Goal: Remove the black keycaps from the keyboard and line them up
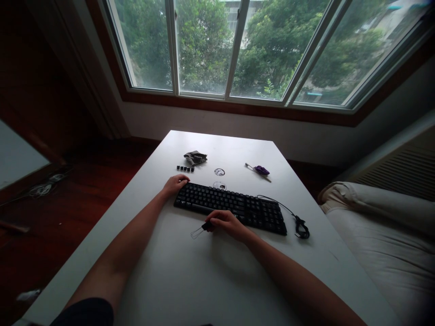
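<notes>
A black keyboard [231,203] lies slightly askew across the white table. My left hand [175,183] is at its far left corner, fingers bent around that edge. In front of the keyboard, my right hand [226,222] grips a wire keycap puller [199,232] by its black handle, the wire loops pointing left and away from the keys. Several black keycaps [185,169] stand in a short row beyond my left hand. The keyboard's cable [302,227] is bundled at the right.
On the white table [217,285] are a crumpled grey cloth [195,157], two small clear round dishes, the farther dish [219,172] and the nearer dish [219,186], a thin stick-like brush [253,169] and a purple cloth [262,170]. A covered sofa [360,226] stands at the right.
</notes>
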Available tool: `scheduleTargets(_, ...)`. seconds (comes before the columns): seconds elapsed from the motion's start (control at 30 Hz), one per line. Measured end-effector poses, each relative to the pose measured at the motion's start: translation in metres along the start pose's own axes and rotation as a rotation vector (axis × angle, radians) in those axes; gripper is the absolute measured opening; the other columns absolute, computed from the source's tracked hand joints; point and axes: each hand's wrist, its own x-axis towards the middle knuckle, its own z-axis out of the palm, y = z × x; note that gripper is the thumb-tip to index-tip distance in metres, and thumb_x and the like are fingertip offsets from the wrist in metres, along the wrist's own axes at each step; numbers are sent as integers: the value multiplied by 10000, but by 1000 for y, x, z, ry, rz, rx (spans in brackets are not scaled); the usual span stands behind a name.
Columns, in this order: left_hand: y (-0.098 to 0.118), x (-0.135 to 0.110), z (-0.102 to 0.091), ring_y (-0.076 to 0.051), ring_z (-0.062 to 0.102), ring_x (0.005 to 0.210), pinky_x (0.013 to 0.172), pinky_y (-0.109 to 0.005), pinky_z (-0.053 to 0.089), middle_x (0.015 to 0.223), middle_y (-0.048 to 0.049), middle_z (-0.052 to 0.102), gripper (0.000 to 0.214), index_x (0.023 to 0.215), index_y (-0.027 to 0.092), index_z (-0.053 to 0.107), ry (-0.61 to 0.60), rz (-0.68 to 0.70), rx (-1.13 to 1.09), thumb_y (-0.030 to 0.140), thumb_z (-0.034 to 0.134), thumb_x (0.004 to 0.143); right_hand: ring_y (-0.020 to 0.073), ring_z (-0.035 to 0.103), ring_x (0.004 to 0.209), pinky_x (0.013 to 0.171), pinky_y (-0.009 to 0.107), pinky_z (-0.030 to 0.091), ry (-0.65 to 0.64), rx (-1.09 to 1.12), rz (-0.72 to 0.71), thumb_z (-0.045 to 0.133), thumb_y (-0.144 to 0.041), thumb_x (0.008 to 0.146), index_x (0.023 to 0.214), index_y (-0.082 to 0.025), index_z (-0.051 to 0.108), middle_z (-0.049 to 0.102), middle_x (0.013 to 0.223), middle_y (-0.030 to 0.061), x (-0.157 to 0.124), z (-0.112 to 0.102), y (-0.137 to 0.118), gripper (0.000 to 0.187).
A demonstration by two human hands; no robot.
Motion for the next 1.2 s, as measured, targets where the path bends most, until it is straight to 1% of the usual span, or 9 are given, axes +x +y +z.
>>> scheduleTargets(0.17,7,-3,-1,-224,682,959,837,-321,552,1053,-47,762,300,1008,229,779,-11,47,59,409,565,902,179,720,801,777,308,562,75,-26,-27,766,-472,865,1008,-138,757,772,936,97,3,0,2,364)
scheduleTargets(0.4,4,-2,2,-202,673,913,856,-329,549,1072,-45,733,303,1066,236,756,-3,89,71,418,565,917,178,694,813,780,308,537,109,-71,-57,749,-492,872,1014,-154,761,764,937,85,6,-3,2,367)
scheduleTargets(0.47,4,-2,2,-209,672,948,887,-341,546,1091,-49,724,303,1080,235,749,-5,114,65,419,570,918,187,696,841,792,314,534,116,-94,-67,739,-495,880,1023,-156,760,765,958,90,7,-3,2,369)
scheduleTargets(0.57,6,-3,2,-236,651,1063,975,-379,522,1141,-59,709,317,1120,239,738,-6,170,70,426,583,916,199,695,879,806,319,528,132,-136,-95,722,-500,892,1030,-156,757,765,987,96,9,-5,3,372)
scheduleTargets(0.7,12,-4,7,-270,594,1201,1084,-428,462,1256,-78,673,380,1216,238,706,-20,243,75,441,598,914,192,685,848,772,308,522,153,-174,-112,708,-509,900,1036,-161,757,761,961,84,11,-10,4,376)
scheduleTargets(0.83,20,-7,10,-294,536,1290,1154,-453,400,1334,-85,643,421,1252,240,692,-64,277,118,460,637,897,198,702,826,774,320,535,209,-149,-120,729,-517,878,1021,-164,757,764,915,80,13,-15,5,382)
scheduleTargets(1.0,22,-10,9,-304,504,1333,1182,-473,372,1365,-88,629,444,1282,255,680,-79,266,131,453,659,885,220,728,839,801,361,564,252,-120,-116,748,-538,850,1002,-167,754,767,923,89,14,-16,4,401)
scheduleTargets(1.2,19,-9,9,-304,516,1325,1175,-469,388,1366,-79,628,435,1261,267,700,-81,291,124,428,697,857,204,718,801,782,348,562,244,-113,-124,743,-527,858,999,-166,752,760,899,83,12,-14,5,388)
